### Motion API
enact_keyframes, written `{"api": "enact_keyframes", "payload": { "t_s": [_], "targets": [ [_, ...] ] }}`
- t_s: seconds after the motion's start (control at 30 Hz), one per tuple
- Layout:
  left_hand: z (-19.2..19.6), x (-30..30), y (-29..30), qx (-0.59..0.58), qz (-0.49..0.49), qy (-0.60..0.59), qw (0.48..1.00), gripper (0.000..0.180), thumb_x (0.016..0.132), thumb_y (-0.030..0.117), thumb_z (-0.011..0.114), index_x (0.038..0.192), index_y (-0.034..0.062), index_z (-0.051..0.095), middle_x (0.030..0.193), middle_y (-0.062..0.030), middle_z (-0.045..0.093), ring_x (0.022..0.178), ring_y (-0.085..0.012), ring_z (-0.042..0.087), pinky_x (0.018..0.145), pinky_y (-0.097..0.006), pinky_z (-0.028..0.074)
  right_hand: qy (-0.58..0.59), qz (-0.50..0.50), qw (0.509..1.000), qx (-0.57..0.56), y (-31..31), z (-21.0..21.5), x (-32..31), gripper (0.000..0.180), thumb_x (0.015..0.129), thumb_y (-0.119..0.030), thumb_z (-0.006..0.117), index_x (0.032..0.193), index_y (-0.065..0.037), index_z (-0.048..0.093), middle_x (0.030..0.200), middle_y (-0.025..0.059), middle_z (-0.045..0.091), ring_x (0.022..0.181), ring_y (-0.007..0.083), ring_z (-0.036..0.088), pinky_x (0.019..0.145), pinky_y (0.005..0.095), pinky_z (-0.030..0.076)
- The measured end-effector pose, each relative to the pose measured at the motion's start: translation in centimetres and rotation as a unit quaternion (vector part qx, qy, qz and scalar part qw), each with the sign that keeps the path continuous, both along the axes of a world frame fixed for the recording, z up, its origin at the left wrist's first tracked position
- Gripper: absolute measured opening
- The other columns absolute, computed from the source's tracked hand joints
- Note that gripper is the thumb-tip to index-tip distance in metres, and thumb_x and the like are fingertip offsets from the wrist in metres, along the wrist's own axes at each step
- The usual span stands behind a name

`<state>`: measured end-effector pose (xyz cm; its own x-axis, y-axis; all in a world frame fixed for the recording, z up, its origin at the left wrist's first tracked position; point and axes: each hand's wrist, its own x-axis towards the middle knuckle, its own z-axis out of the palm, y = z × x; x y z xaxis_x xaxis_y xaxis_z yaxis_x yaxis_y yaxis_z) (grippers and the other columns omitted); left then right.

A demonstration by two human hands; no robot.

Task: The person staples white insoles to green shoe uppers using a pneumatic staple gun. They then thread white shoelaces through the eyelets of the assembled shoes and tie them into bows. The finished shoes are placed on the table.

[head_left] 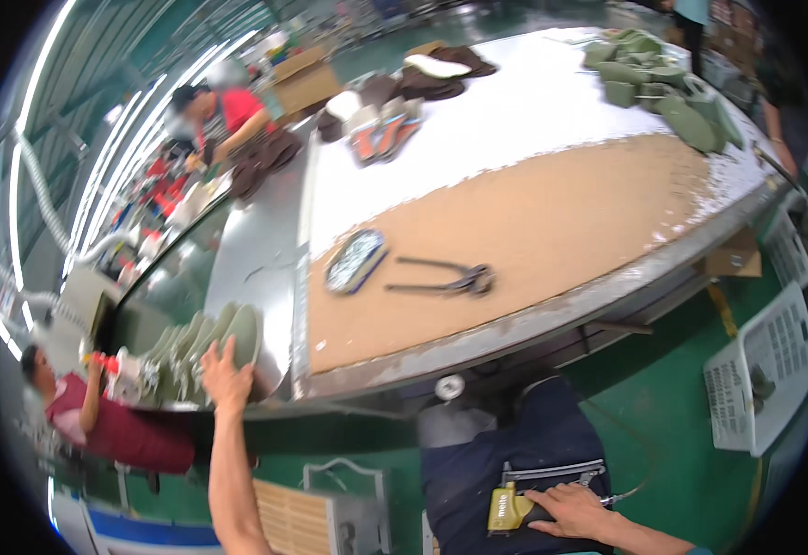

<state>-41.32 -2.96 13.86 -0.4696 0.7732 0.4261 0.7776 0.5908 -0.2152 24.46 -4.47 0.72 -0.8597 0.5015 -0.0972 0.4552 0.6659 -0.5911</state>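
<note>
My left hand (227,376) reaches out to the left, fingers spread against the near end of a row of olive-green shoe pieces (242,335). These stand on edge, packed side by side on the metal table top. Whether the fingers grip the nearest one, I cannot tell. On my lap, my right hand (570,511) is closed around the dark handle of a yellow-green air stapler (506,509), with a thin hose (628,492) running off to its right. Pincers (450,279) lie on the brown board ahead, beside an oval metallic-looking dish (356,262).
Brown and white shoe pieces (390,129) lie at the table's far left, and a green pile (654,88) at its far right. White crates (763,370) stand on the right floor. One co-worker (113,416) is at left, another (233,116) farther back.
</note>
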Motion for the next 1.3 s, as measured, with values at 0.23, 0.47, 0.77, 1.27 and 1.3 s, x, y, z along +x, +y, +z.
{"api": "enact_keyframes", "payload": {
  "t_s": [0.23, 0.47, 0.77, 1.27, 1.3],
  "targets": [
    [-0.2, -2.1, 2.5, -0.015, 0.081, -0.020, 0.996, 0.079, 0.075, 0.019, 0.084, 0.149, 0.0168, 0.056, 0.157, -0.0191, 0.045, 0.145, -0.0439, 0.041, 0.120, -0.058, 0.034, 0.021, -0.034, 0.999, -0.025, -1.3, -2.0, 1.3, 0.066, 0.094, -0.050, 0.067, 0.147, -0.011, 0.055, 0.111, 0.0162, 0.071, 0.102, 0.0355, 0.068, 0.091, 0.0460, 0.055],
    [-3.0, 7.3, 8.6, 0.002, -0.041, 0.032, 0.999, 0.065, 0.086, 0.025, 0.077, 0.147, 0.0118, 0.056, 0.155, -0.0193, 0.047, 0.150, -0.0426, 0.035, 0.116, -0.065, 0.032, 0.114, -0.085, 0.988, -0.055, -2.2, -3.7, 2.1, 0.065, 0.094, -0.047, 0.067, 0.148, -0.013, 0.054, 0.122, 0.0174, 0.068, 0.113, 0.0361, 0.064, 0.098, 0.0506, 0.049],
    [-5.3, 18.6, 10.6, 0.108, -0.225, -0.213, 0.945, 0.052, 0.093, 0.030, 0.071, 0.136, 0.0026, 0.060, 0.140, -0.0224, 0.060, 0.132, -0.0419, 0.054, 0.113, -0.051, 0.041, 0.251, -0.369, 0.844, -0.297, 7.3, 11.4, 5.6, 0.053, 0.087, -0.018, 0.086, 0.135, -0.003, 0.069, 0.135, 0.0173, 0.070, 0.123, 0.0227, 0.067, 0.106, 0.0338, 0.053],
    [-4.5, 18.4, 11.7, 0.149, -0.200, -0.252, 0.935, 0.047, 0.090, 0.026, 0.074, 0.130, 0.0029, 0.064, 0.144, -0.0173, 0.059, 0.138, -0.0371, 0.050, 0.116, -0.049, 0.037, 0.055, -0.263, 0.880, 0.391, 43.5, 10.4, -2.7, 0.045, 0.092, -0.021, 0.075, 0.136, -0.013, 0.068, 0.113, 0.0101, 0.071, 0.106, 0.0315, 0.063, 0.092, 0.0446, 0.049],
    [-4.3, 18.5, 11.4, 0.139, -0.197, -0.257, 0.936, 0.048, 0.089, 0.025, 0.076, 0.130, 0.0028, 0.063, 0.145, -0.0171, 0.057, 0.140, -0.0372, 0.048, 0.116, -0.049, 0.037, 0.050, -0.269, 0.880, 0.388, 44.6, 10.0, -3.9, 0.045, 0.092, -0.020, 0.074, 0.137, -0.013, 0.067, 0.113, 0.0099, 0.070, 0.104, 0.0315, 0.063, 0.091, 0.0449, 0.049]
  ]
}}
